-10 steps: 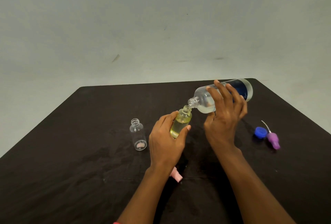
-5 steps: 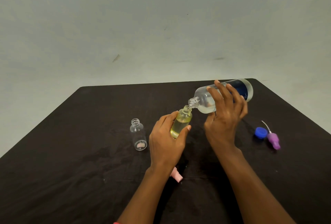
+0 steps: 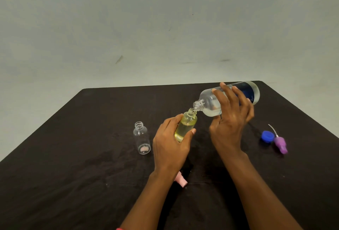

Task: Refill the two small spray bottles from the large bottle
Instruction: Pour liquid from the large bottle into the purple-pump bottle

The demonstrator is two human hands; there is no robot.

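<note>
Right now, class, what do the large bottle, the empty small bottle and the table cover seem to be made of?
Large bottle: clear, faintly frosted plastic or glass; liquid shows through it. Empty small bottle: clear glossy plastic, probably; its base shows through the wall. Table cover: dark matte cloth, judging by its wrinkles.
</note>
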